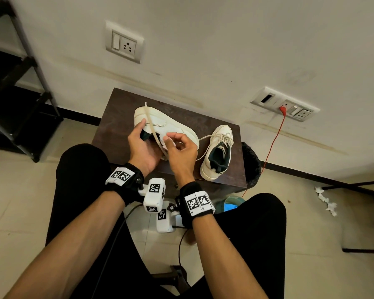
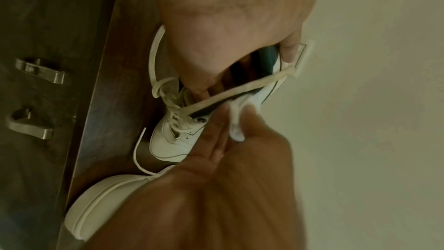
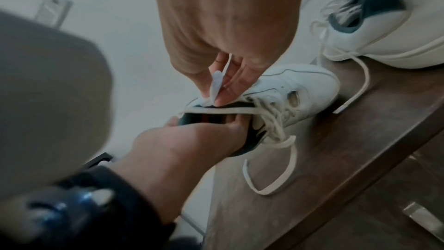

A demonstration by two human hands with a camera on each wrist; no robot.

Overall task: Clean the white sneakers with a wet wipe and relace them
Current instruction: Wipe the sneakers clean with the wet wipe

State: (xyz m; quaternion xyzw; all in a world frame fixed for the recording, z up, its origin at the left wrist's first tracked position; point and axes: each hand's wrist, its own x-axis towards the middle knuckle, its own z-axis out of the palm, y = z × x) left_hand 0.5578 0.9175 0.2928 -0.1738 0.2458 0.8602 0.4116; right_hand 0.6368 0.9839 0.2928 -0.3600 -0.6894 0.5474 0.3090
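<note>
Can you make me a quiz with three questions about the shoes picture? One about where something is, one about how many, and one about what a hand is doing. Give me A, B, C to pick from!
1. Where is the sneaker that nobody is holding?
A. on the floor
B. on the dark table
C. on the black rack

2. How many white sneakers can you see?
A. one
B. two
C. four

3. What is the right hand doing?
A. pinching a small white wipe
B. lying flat on the table
C. pulling the red cable

Answers:
1 B: it stands on the tabletop, to the right of the held sneaker.
2 B: one is in the left hand, whose fingers reach inside it, and one stands alone.
3 A: the right wrist view shows the wipe between its fingertips, at the shoe's collar.
</note>
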